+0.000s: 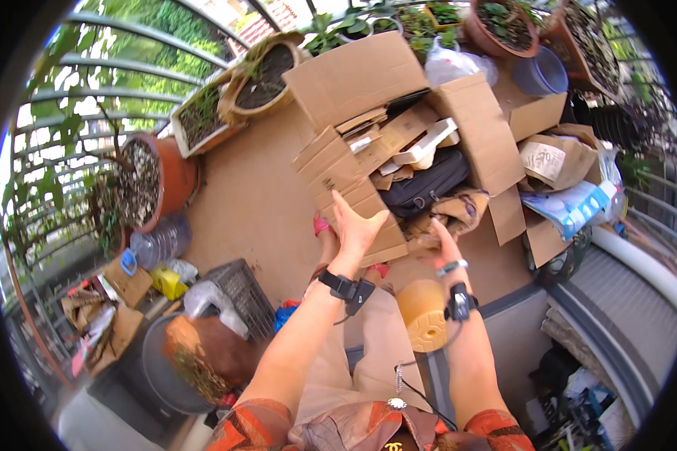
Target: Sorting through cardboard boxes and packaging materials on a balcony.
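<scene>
A large open cardboard box lies in front of me with its flaps spread. My left hand is over its near left flap, thumb and fingers apart, with nothing in it. My right hand is at a crumpled brown patterned bundle on the box's near side; blur hides whether the fingers grip it. Inside the box are a dark zippered bag, flattened cardboard pieces and a white foam-like piece. Both wrists wear dark strapped devices.
Potted plants line the balcony railing. On the right are a paper bag and a blue-white package. A yellow upturned pot stands by my legs, a dark plastic crate and a grey bin to the left.
</scene>
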`<state>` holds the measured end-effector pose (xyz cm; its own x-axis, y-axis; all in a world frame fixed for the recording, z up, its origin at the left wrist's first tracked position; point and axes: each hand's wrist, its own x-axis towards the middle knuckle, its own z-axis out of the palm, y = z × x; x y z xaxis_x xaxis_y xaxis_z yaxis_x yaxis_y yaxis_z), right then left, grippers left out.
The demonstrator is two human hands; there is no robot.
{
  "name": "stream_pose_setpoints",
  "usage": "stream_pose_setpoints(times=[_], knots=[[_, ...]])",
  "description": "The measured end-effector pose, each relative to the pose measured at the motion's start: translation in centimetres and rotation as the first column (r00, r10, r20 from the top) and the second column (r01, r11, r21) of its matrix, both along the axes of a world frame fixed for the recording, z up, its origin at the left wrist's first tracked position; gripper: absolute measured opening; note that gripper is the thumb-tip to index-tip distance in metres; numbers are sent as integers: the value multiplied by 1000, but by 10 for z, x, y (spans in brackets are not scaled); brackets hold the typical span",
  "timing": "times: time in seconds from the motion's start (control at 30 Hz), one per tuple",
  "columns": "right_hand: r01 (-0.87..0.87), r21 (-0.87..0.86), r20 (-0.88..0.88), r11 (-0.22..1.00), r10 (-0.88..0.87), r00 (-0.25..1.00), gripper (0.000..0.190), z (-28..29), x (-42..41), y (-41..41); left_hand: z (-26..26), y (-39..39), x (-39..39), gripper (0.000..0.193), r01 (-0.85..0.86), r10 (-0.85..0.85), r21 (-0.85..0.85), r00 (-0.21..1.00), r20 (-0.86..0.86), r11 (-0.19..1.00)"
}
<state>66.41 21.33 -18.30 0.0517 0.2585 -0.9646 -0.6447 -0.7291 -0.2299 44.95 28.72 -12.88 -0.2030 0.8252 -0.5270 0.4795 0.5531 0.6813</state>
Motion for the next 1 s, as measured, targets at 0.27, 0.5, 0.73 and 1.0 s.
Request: stream_pose_setpoints(times=[0.27, 0.5, 0.73, 1.0], knots=[[36, -106, 305, 994, -2, 952, 83, 3, -34, 28, -43, -14, -21, 123, -70, 45, -103, 973, -225, 992], [44, -176, 401, 984, 31, 916, 109, 13, -31, 35, -77, -9, 10, 114, -377, 182, -372, 868, -463, 848], [7, -185, 369, 983, 63, 927, 92, 10, -28, 32, -100, -69, -94, 34, -415, 449, -188, 869, 208, 890], [-48, -190, 354, 981, 114, 928, 100, 13, -39, 39, 10, -50, -65, 44, -226, 347, -281, 777, 525, 933]])
